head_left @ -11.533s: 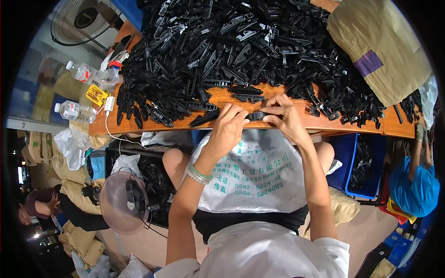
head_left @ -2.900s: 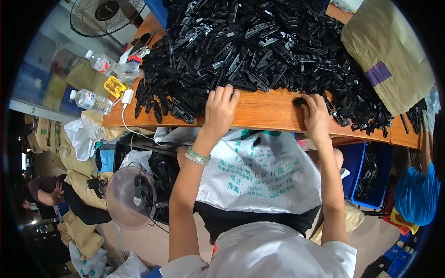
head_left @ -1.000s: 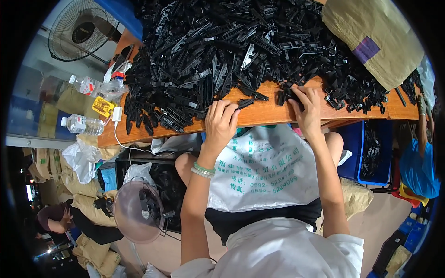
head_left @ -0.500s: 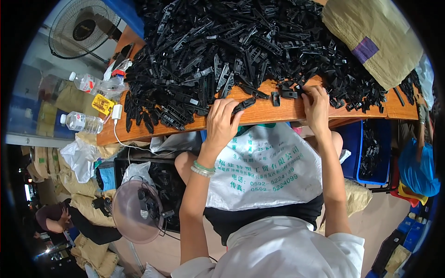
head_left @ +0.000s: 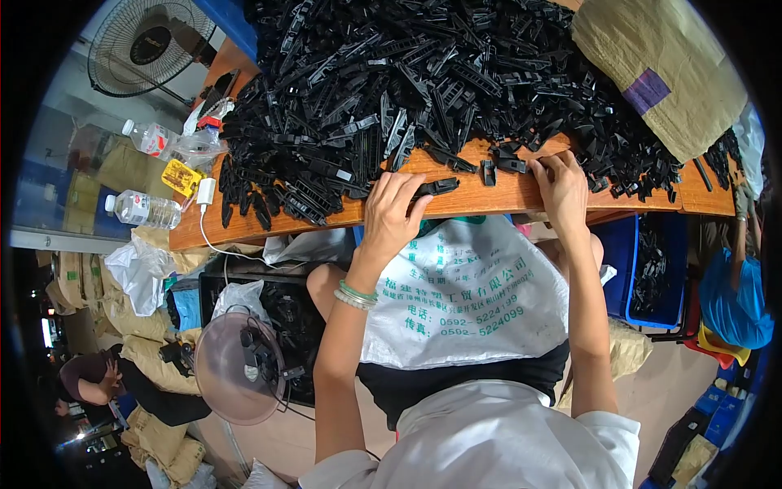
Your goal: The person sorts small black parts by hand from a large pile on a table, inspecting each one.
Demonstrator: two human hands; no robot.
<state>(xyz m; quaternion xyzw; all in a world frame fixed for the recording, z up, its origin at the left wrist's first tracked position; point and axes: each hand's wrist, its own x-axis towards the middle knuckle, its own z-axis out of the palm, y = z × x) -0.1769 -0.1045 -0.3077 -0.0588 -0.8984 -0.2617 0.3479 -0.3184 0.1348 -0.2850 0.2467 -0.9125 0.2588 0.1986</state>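
Observation:
My left hand (head_left: 393, 210) is at the front edge of the wooden table (head_left: 456, 204), its fingers curled round a long black plastic part (head_left: 437, 188) that sticks out to the right. A green and a pale bangle circle that wrist. Further right, my right hand (head_left: 562, 189) rests at the edge with bent fingers and thumb close together; whatever they hold is hidden. Between the hands lie a small black frame-like piece (head_left: 488, 172) and a black block-shaped piece (head_left: 510, 160). Beyond them a big heap of black plastic parts (head_left: 366, 90) covers most of the table.
A white woven sack (head_left: 464, 318) lies over my lap. Right of it stands a blue bin (head_left: 619, 269) with black parts. A tan sack (head_left: 668, 73) covers the heap's right side. Bottles (head_left: 147, 209), a white cable and a fan (head_left: 151, 45) are at left. Other people sit at both sides.
The black part in my left hand has turned to lie flatter. My right hand has shifted slightly right, its fingers still bent.

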